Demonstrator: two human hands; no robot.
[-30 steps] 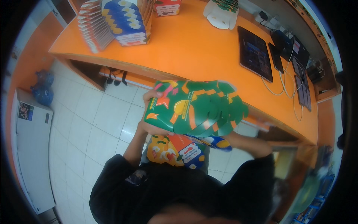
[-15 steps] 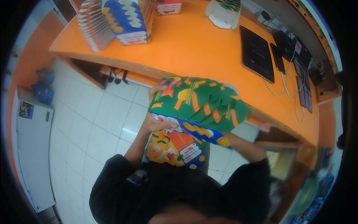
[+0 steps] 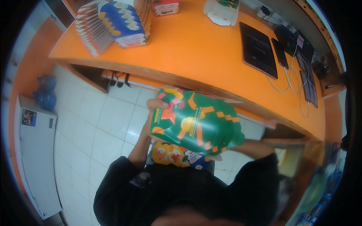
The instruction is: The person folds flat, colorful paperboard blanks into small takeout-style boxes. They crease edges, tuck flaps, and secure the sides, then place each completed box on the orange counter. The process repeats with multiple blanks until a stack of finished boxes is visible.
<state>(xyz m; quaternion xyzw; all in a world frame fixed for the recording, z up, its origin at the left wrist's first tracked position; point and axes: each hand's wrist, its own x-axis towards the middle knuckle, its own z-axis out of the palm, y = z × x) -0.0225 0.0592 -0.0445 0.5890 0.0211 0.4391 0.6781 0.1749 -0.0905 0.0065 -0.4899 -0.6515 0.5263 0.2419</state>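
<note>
- Head view, green printed pack [image 3: 196, 122]: a large flat pack, green with orange, yellow and red shapes, is held in the air in front of the chest, just off the near edge of the orange counter [image 3: 188, 49], above the white tiled floor [image 3: 94, 124].
- Left hand [image 3: 157, 104]: seen at the pack's upper left corner, fingers curled over its edge and pressed onto the printed face.
- Right hand: hidden behind the pack's right end; only the black-sleeved forearm [image 3: 250, 148] is seen leading to it, so whether its fingers are spread or closed cannot be told.
- Second pack [image 3: 177, 155]: orange and yellow with a blue patch, seen directly beneath the green one, close to the body; what carries it cannot be told.
- Counter, far left corner: a rack of upright booklets [image 3: 90, 30], a stack of blue and white packs [image 3: 124, 22] just beside it.
- Counter, far edge: a white holder [image 3: 220, 13].
- Counter, right part: a black tablet [image 3: 258, 51] lying flat, a dark phone [image 3: 281, 54] beside it, white cables [image 3: 290, 81] trailing toward the right end.
- Floor, left: a white cabinet [image 3: 36, 158], a blue object [image 3: 45, 96] beyond it.
</note>
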